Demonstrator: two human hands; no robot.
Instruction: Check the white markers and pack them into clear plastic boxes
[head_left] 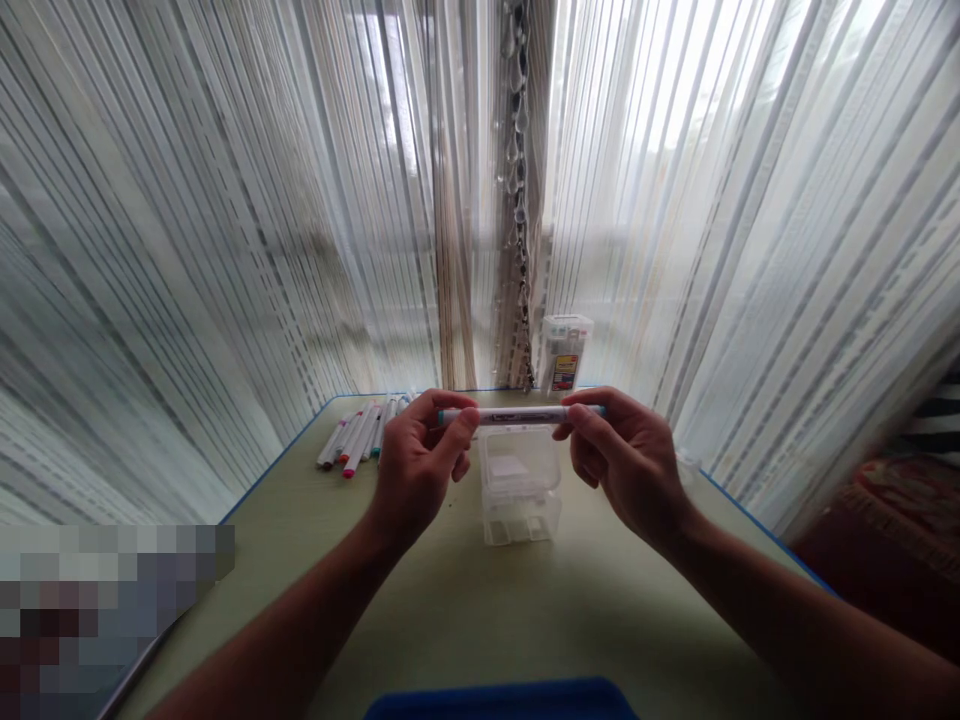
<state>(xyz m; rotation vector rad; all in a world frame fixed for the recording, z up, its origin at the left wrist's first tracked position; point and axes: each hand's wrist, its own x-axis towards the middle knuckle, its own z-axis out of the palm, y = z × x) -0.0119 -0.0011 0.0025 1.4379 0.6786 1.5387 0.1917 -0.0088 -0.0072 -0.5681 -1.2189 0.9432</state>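
This desk (pixel 420 630) is sporting a pale green top with blue edging. A bunch of white markers (pixel 362 436) is lying in a messy pile far left, a clear plastic box (pixel 520 478) is sitting mid-desk, and a clear labeled case (pixel 566 352) is standing way at the back.

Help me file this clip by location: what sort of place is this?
Probably a room in a home: sheer, striped, whitish curtains hang behind a pale green, blue-edged table, and a dark red, patterned, fringed cloth shows at right.
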